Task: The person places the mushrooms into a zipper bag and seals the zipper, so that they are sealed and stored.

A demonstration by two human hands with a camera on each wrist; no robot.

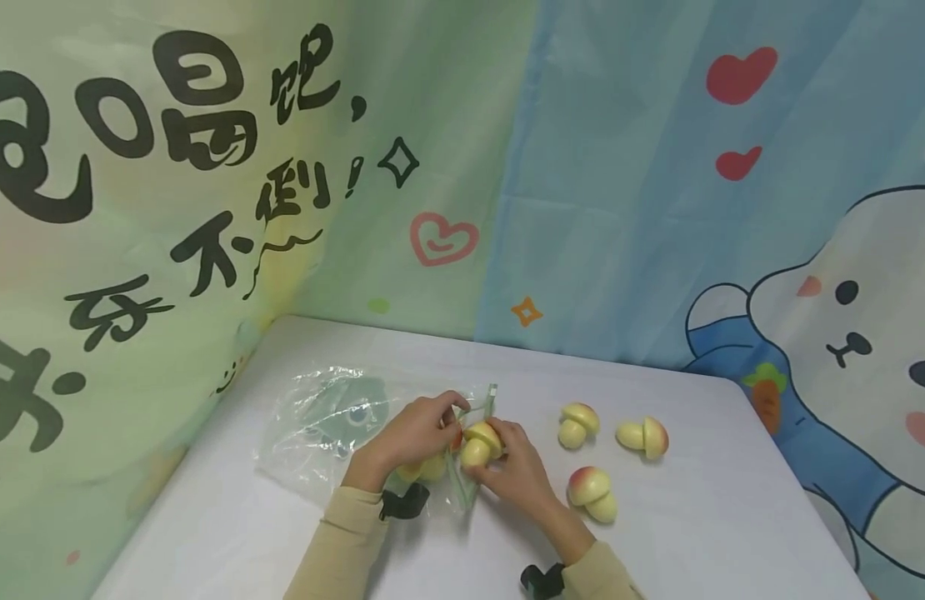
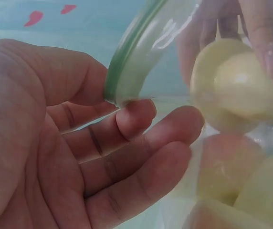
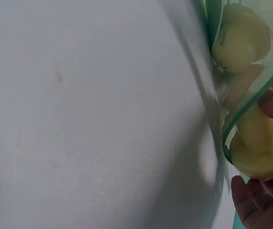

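A white, smooth-topped desk (image 1: pixel 732 492) carries a clear plastic bag with a green-edged mouth (image 1: pixel 290 458), lying toward the left edge and far left corner, its mouth facing the right edge. The left hand (image 1: pixel 417 433) pinches the green edge between thumb and index finger, its other fingers extended. The right hand (image 1: pixel 521 468) grips, between thumb and fingers, a pale-yellow mushroom-shaped piece with a rounded cap (image 1: pixel 477 450) at the mouth; how far inside it sits cannot be told. Similar yellow pieces (image 1: pixel 425 471) lie within the bag close to the gripped one; the left hand and wrist partly cover them, hiding their number. Three loose yellow mushroom-shaped pieces with red-tinged caps (image 1: pixel 592 494) lie between the right hand and the right edge, the nearest just beside that hand. A printed cloth backdrop (image 1: pixel 620 208) hangs beyond the far edge.
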